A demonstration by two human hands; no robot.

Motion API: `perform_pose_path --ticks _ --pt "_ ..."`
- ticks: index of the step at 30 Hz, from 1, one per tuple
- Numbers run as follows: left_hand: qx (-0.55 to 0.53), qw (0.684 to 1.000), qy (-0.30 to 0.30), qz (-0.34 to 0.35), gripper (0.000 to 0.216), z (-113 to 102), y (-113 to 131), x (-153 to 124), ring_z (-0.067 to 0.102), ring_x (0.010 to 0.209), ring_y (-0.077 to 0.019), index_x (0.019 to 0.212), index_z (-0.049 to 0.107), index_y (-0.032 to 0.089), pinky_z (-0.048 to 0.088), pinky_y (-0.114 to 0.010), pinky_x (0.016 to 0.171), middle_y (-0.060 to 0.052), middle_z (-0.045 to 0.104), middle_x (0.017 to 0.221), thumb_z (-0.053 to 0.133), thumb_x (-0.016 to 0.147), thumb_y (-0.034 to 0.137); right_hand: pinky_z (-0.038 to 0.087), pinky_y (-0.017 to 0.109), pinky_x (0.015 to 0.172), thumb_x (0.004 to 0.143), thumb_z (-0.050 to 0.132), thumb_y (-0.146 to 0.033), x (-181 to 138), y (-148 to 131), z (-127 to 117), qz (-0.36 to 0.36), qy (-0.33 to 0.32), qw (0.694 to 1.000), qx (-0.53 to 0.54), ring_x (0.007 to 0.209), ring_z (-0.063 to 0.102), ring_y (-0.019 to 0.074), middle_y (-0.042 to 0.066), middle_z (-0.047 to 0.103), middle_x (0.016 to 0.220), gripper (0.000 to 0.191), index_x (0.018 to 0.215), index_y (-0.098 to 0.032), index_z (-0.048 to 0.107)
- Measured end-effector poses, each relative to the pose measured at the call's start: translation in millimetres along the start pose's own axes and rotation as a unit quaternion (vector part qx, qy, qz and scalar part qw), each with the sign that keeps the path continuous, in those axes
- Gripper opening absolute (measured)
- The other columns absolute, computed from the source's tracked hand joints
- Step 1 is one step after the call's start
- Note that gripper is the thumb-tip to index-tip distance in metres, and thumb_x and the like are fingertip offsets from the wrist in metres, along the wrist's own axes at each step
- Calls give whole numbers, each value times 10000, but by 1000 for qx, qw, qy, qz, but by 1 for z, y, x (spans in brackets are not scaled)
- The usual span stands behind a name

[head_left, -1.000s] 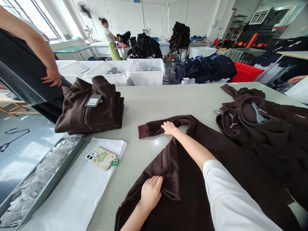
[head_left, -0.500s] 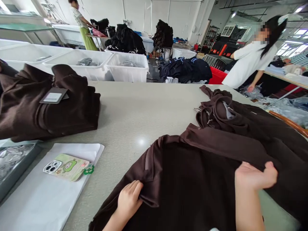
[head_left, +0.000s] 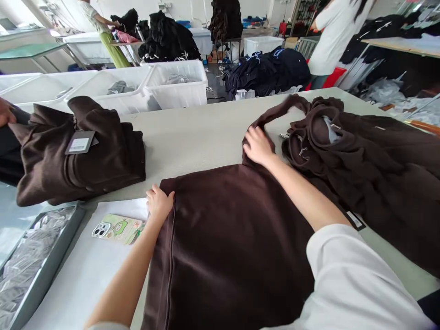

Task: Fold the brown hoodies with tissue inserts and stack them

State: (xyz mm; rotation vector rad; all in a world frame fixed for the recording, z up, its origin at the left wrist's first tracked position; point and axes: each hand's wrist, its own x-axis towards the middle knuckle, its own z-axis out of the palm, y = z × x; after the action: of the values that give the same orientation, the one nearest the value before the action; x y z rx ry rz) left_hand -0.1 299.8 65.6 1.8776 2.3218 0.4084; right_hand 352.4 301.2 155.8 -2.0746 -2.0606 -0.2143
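The brown garment [head_left: 233, 238] lies flat on the counter [head_left: 199, 133] directly in front of the person, its body squared into a smooth panel with a straight folded edge down its left side. The left hand [head_left: 160, 201] presses on the near-left top corner of that panel, fingers flat and together on the cloth, pinching nothing. The right hand [head_left: 257, 145] rests at the far top edge where a loose sleeve [head_left: 275, 112] arcs away across the counter; its fingers lie spread on the fabric, and whether they grip any of it I cannot tell. By the look of it, the fold is at the stage of flattening the body and dealing with that sleeve; bringing it in would call for a firm hold while the left hand pins the corner so the panel does not skew. Just right of the sleeve sits a heap of brown garments [head_left: 360, 160], touching the one being worked. Left of the left hand a phone [head_left: 117, 228] lies on a white sheet [head_left: 82, 275], with a grey tray [head_left: 30, 261] of small packets beside it. Farther left a folded brown stack [head_left: 85, 156] carries a hang tag [head_left: 79, 143]. White bins [head_left: 175, 82] stand beyond the counter, and another person in white [head_left: 335, 32] stands at the back.
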Motion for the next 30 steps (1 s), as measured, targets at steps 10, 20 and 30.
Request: perform_pose_path --ticks 10,20,30 --pt "63 950 -26 305 511 45 -30 -144 310 1320 -291 1365 401 146 270 -513 1064 -133 344 1435 345 910 372 297 451 1050 939 286 -425 -208 26 107 63 -96 993 -5 1367 218 283 52 239 1497 503 1405 -247 349" --pt "71 890 -38 449 613 2 -63 -297 324 1318 -267 1444 221 265 345 -484 1019 -74 297 1462 426 869 315 335 551 999 917 292 -444 -352 32 64 122 -50 989 -71 1350 248 326 35 271 1485 493 1379 -304 393" --pt "53 935 -84 342 564 3 -83 -291 217 1366 -259 1437 237 270 244 -466 1083 -66 210 1500 395 905 376 356 517 993 896 212 -495 -355 55 80 132 -12 991 -22 1360 228 320 58 263 1488 586 1412 -253 348"
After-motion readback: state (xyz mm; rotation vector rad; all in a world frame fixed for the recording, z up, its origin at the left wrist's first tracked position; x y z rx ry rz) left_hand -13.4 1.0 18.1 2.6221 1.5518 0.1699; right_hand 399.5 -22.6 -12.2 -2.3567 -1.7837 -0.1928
